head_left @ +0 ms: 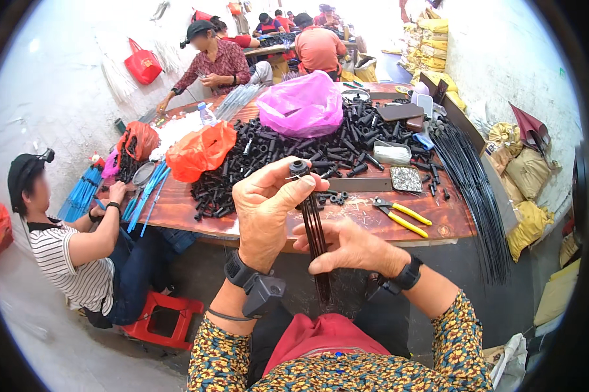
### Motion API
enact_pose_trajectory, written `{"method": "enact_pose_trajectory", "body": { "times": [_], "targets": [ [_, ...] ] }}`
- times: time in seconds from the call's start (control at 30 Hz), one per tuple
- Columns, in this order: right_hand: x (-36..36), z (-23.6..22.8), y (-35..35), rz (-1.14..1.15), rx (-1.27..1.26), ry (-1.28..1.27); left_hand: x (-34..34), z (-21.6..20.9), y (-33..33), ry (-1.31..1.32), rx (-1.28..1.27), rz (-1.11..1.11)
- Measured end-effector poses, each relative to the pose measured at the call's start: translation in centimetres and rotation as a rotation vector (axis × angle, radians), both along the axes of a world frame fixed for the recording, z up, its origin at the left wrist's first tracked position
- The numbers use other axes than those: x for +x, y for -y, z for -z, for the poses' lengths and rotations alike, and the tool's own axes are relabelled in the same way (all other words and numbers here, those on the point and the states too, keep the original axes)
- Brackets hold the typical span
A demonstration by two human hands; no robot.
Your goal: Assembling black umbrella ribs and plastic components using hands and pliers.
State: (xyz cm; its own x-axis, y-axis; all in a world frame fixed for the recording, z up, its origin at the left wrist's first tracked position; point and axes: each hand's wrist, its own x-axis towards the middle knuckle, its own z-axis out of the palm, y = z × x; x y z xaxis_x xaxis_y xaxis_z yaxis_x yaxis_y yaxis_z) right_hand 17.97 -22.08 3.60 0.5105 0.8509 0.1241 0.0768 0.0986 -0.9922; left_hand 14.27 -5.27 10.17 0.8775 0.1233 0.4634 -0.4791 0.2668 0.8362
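In front of my chest stands a bundle of thin dark rods (315, 235), like folded umbrella ribs, topped by a round black plastic cap (299, 168). My left hand (265, 204) is closed at the upper end, thumb and fingers pinching just under the cap; a small light-coloured bit shows there. Lower down, my right hand (356, 247) curls round the bundle, its thumb on the near side and its fingers partly hidden behind the rods. The lower end of the bundle hangs over my lap, near a red cloth (320, 340).
On the wooden table (448, 222) lie a heap of black plastic tubes (356, 140), yellow-handled pliers (407, 224), a tin of small metal pieces (407, 179) and long black rods (467, 189). A person (72, 248) sits at left on a red stool (163, 320); others work farther back.
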Motion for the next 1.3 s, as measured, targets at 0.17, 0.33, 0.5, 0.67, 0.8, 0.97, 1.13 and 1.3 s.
{"method": "enact_pose_trajectory", "body": {
  "times": [0.17, 0.33, 0.5, 0.67, 0.8, 0.97, 1.13, 1.3],
  "targets": [
    [-1.0, 0.3, -1.5, 0.243, -0.134, 0.119, -0.5, -0.5, 1.0, 0.052, 0.051, -0.073],
    [0.0, 3.4, -1.1, 0.054, -0.125, 0.101, -0.2, 2.3, -0.5, -0.018, 0.136, 0.311],
    [-0.3, 5.8, -0.5, -0.105, -0.12, 0.008, -1.0, 6.3, -0.7, -0.12, 0.003, 0.509],
    [-0.2, 6.7, 1.0, -0.166, -0.208, -0.07, -1.2, 9.8, 1.1, -0.068, -0.153, 0.525],
    [0.6, 1.9, 3.5, 0.172, -0.139, 0.328, -1.7, 11.2, 1.2, -0.123, -0.382, 0.517],
    [0.3, -2.8, 2.8, 0.31, -0.142, 0.668, -2.5, 11.7, 2.2, -0.199, -0.377, 0.29],
    [0.1, -3.9, 2.7, 0.265, -0.217, 0.698, -2.8, 11.4, 2.3, -0.211, -0.366, 0.348],
    [-0.1, -4.1, 2.4, 0.335, -0.22, 0.841, -2.6, 11.4, 2.3, -0.194, -0.368, 0.329]
  ]
}}
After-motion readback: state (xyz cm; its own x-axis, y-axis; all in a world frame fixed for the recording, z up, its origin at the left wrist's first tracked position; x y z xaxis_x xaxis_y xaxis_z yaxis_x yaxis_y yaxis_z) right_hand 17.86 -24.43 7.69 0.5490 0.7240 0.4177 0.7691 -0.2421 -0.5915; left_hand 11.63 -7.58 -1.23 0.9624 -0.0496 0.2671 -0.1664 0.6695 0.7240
